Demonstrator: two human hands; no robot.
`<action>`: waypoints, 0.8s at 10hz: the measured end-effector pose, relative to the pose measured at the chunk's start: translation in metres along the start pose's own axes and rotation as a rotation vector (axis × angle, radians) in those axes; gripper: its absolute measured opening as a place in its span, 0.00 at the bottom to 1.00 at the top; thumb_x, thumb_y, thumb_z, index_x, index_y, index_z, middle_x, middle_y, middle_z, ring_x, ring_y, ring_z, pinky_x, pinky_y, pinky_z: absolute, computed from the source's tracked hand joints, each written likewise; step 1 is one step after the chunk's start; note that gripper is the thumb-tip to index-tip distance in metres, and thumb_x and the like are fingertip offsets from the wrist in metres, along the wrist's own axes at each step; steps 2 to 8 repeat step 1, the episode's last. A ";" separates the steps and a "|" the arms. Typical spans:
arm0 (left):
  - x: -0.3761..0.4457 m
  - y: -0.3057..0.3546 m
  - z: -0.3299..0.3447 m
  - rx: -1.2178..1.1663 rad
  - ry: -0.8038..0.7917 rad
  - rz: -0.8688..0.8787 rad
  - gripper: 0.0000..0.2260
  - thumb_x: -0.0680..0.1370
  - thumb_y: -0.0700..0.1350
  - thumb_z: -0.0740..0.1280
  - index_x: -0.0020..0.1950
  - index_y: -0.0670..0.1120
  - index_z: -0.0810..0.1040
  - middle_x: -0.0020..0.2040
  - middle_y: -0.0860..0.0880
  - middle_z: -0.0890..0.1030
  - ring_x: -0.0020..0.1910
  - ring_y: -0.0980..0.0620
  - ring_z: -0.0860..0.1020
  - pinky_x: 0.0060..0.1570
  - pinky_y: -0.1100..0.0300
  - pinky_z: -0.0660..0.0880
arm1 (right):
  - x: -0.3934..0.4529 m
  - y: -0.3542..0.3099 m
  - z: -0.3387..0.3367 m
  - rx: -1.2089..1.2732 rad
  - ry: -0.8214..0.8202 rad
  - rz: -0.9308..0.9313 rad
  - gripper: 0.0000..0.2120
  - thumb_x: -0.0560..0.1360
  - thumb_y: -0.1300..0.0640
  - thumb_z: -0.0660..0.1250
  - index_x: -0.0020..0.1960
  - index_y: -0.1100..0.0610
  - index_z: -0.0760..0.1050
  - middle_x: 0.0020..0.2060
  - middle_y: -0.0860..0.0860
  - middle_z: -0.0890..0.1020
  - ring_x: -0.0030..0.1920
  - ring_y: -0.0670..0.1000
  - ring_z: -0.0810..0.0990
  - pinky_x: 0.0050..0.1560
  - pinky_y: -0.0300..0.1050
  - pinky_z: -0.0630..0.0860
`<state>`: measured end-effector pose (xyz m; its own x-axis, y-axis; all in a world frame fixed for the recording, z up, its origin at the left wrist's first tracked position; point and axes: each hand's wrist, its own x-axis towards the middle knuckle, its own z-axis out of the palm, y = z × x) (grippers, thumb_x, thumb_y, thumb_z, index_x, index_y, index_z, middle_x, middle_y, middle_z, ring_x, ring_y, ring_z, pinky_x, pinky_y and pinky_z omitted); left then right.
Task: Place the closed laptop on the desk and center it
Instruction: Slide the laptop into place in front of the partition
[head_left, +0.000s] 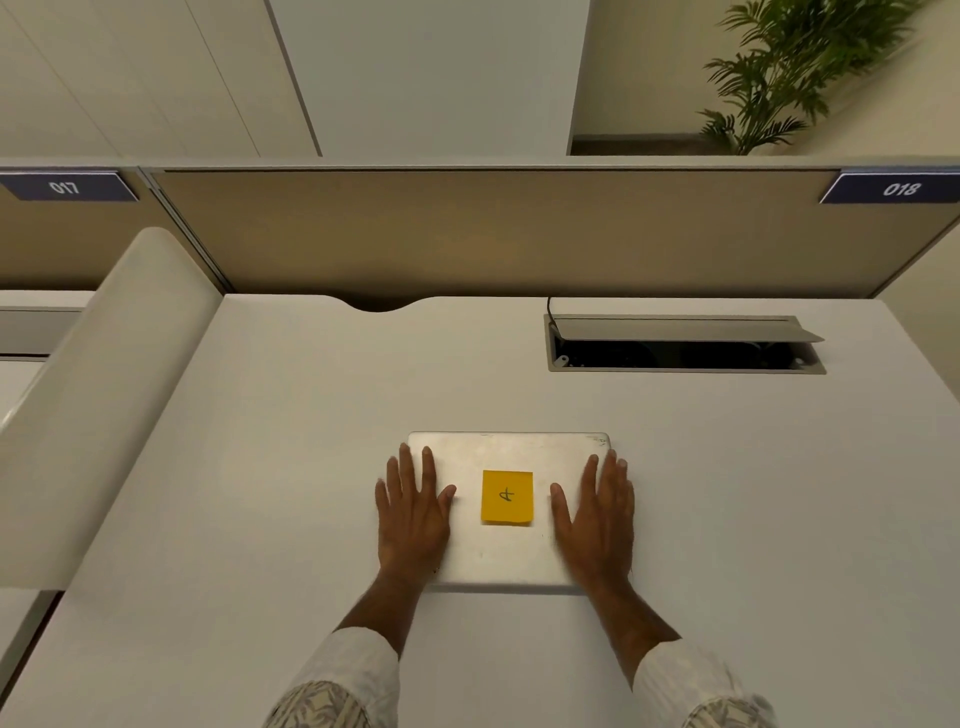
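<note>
A closed silver laptop lies flat on the white desk, roughly midway across it. A yellow sticky note with a handwritten mark sits on the middle of its lid. My left hand rests palm-down on the lid's left part, fingers spread, some fingers reaching over the left edge. My right hand lies flat on the right part in the same way. Both hands press on top of the lid and do not grip it.
An open cable hatch is set in the desk at the back right. A beige partition with labels 017 and 018 closes the back. A white rounded divider bounds the left side. A plant stands behind.
</note>
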<state>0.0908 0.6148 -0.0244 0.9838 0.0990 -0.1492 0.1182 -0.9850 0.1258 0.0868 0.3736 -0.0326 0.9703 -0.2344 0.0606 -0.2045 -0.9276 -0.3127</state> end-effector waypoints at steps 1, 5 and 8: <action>0.001 0.014 -0.001 -0.130 0.044 0.168 0.31 0.83 0.58 0.37 0.83 0.45 0.41 0.83 0.44 0.38 0.82 0.46 0.39 0.81 0.48 0.39 | -0.003 -0.020 -0.005 0.055 -0.030 -0.139 0.34 0.82 0.42 0.39 0.79 0.62 0.56 0.80 0.60 0.57 0.80 0.60 0.55 0.78 0.59 0.61; 0.001 0.014 -0.001 -0.130 0.044 0.168 0.31 0.83 0.58 0.37 0.83 0.45 0.41 0.83 0.44 0.38 0.82 0.46 0.39 0.81 0.48 0.39 | -0.003 -0.020 -0.005 0.055 -0.030 -0.139 0.34 0.82 0.42 0.39 0.79 0.62 0.56 0.80 0.60 0.57 0.80 0.60 0.55 0.78 0.59 0.61; 0.001 0.014 -0.001 -0.130 0.044 0.168 0.31 0.83 0.58 0.37 0.83 0.45 0.41 0.83 0.44 0.38 0.82 0.46 0.39 0.81 0.48 0.39 | -0.003 -0.020 -0.005 0.055 -0.030 -0.139 0.34 0.82 0.42 0.39 0.79 0.62 0.56 0.80 0.60 0.57 0.80 0.60 0.55 0.78 0.59 0.61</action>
